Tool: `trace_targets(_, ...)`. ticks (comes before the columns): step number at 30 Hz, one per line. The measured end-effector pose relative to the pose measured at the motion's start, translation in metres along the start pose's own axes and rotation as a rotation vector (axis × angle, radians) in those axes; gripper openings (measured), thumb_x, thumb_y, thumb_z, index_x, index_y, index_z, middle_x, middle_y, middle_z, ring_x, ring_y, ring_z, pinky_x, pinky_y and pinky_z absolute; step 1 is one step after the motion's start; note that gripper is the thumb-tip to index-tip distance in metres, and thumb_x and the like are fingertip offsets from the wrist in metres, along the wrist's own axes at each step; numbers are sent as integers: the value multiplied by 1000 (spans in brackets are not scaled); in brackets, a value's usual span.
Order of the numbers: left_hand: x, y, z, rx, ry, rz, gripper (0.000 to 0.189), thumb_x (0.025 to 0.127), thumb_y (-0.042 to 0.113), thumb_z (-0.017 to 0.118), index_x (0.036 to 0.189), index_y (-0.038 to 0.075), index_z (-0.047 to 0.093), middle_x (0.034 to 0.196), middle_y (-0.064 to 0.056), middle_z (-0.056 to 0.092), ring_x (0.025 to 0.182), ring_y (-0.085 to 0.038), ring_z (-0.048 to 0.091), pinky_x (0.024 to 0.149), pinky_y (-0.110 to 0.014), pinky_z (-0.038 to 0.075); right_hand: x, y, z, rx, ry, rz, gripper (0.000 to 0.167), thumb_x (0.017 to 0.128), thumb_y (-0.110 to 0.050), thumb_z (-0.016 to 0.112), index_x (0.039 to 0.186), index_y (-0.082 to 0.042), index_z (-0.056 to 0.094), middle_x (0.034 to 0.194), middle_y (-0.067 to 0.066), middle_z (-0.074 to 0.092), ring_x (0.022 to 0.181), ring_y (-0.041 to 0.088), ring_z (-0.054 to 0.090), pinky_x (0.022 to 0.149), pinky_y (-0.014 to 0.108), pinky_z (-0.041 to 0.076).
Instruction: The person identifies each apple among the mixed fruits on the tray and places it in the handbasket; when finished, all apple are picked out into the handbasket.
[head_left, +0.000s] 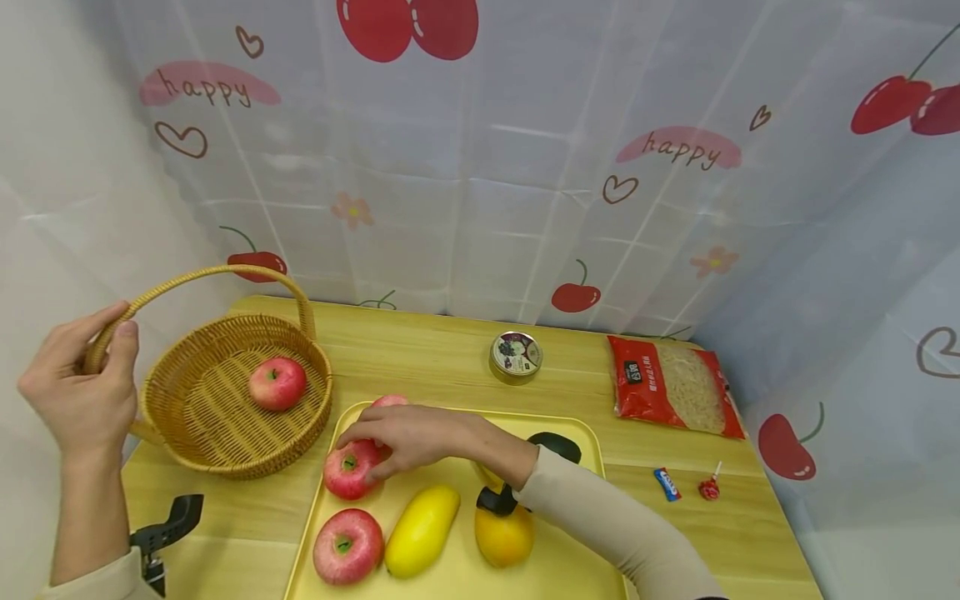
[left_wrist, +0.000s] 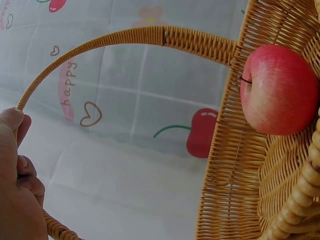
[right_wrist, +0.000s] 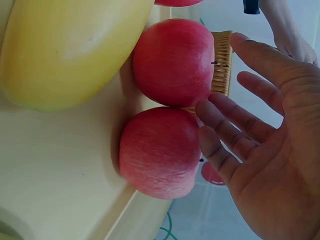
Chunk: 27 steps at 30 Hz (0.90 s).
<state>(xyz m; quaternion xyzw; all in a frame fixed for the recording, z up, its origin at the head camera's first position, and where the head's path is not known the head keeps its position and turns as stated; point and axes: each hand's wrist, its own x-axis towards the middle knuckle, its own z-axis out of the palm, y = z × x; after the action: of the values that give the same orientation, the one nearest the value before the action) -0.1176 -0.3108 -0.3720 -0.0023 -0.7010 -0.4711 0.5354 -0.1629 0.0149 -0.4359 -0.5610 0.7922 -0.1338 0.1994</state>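
My left hand (head_left: pixel 105 337) grips the arched handle (left_wrist: pixel 150 37) of a wicker basket (head_left: pixel 232 433) at the table's left. One red apple (head_left: pixel 277 383) lies inside the basket. My right hand (head_left: pixel 367 450) reaches across a yellow tray (head_left: pixel 450 575), and its straight fingers (right_wrist: pixel 220 150) touch a red apple (head_left: pixel 347 471) at the tray's left edge. In the right wrist view this apple (right_wrist: pixel 160 152) lies against another apple (right_wrist: pixel 172 62). A third apple (head_left: pixel 390 401) peeks out behind the hand. Left hand (left_wrist: pixel 15 190) and basket apple (left_wrist: pixel 279 90) show in the left wrist view.
On the tray also lie a front apple (head_left: pixel 347 546), a yellow mango (head_left: pixel 422 531) and an orange fruit (head_left: pixel 502 542). Behind it stands a small tin (head_left: pixel 516 357). At the right are a noodle packet (head_left: pixel 678 385), a candy (head_left: pixel 667 484) and a lollipop (head_left: pixel 708 487).
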Motion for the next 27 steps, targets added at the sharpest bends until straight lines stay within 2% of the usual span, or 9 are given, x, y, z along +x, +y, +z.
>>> trace_targets(8, 0, -1, 0, -3, -1, 5, 18, 90, 5, 72, 103, -6, 76, 97, 12, 72, 86, 3, 59, 70, -5, 43, 2, -2, 2, -30, -12, 17, 56, 93, -40, 72, 143, -28, 53, 130, -9, 54, 109, 0, 48, 94, 9, 37)
trace_targets(15, 0, -2, -1, 1, -1, 9, 18, 91, 5, 72, 103, -6, 76, 98, 13, 71, 85, 4, 59, 70, -4, 43, 5, -6, 4, -84, -18, 37, 57, 92, -44, 72, 144, -29, 52, 131, -8, 54, 111, -1, 49, 97, 12, 40)
trace_targets(21, 0, -2, -1, -11, 0, 6, 17, 90, 4, 71, 103, -7, 76, 97, 13, 71, 84, 3, 59, 69, -4, 43, 5, -9, 5, -107, -18, 72, 58, 91, -46, 72, 144, -33, 52, 132, -9, 52, 110, -1, 49, 94, 14, 44)
trace_targets(27, 0, -2, -1, -21, 5, 7, 17, 90, 3, 72, 103, -7, 76, 97, 11, 72, 82, 3, 58, 69, -4, 43, 6, -10, 6, -115, -25, 100, 59, 90, -47, 73, 144, -37, 52, 128, -10, 51, 98, -2, 49, 80, 13, 44)
